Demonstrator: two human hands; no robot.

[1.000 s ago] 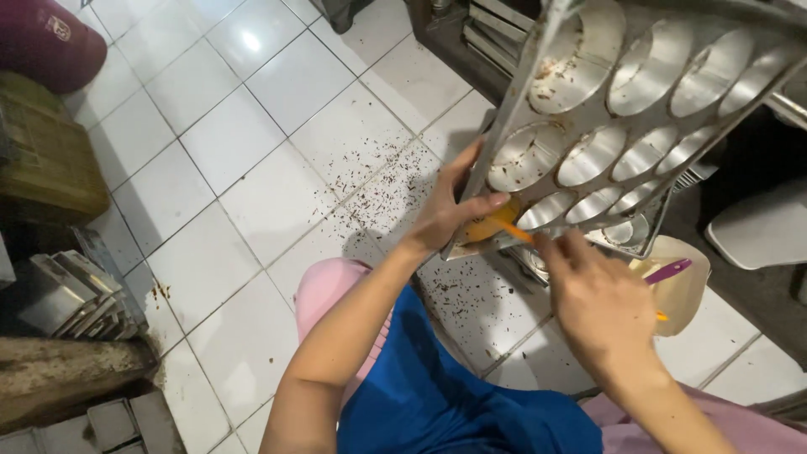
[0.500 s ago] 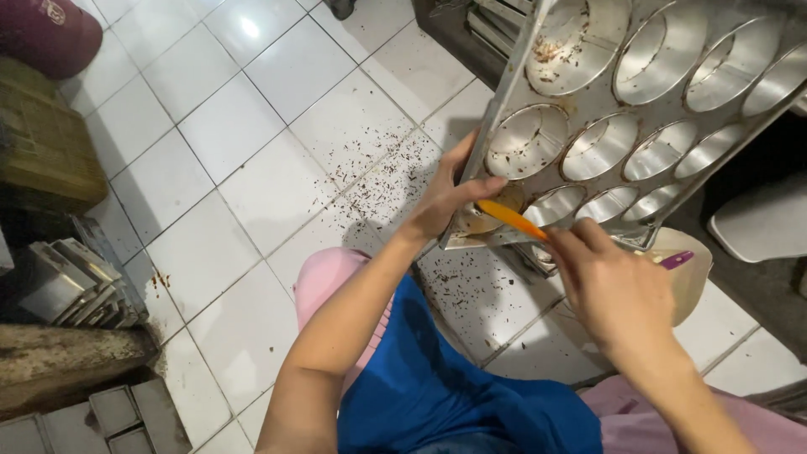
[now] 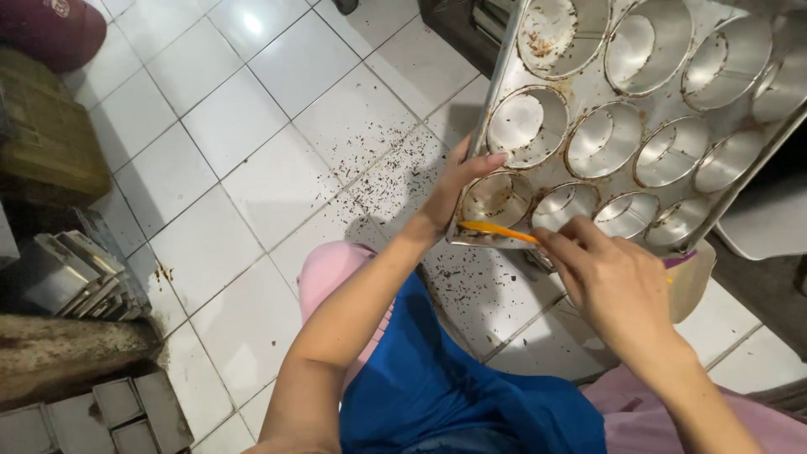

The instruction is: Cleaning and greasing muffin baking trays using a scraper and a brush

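At tray (image 3: pixel 588 101) edge — scraper (image 3: pixel 496 230) pointing left

Her left hand (image 3: pixel 454 189) reaches forward on a bare outstretched arm, fingers spread and curled, thumb uppermost. The right hand (image 3: pixel 609 282) sits nearer, knuckles up, fingertips (image 3: pixel 546 240) pinched together, pointing left.

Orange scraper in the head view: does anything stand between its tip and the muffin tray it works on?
Nothing visible does. The right hand holds the orange scraper against the muffin tray near its lower edge, while the left hand grips that corner.
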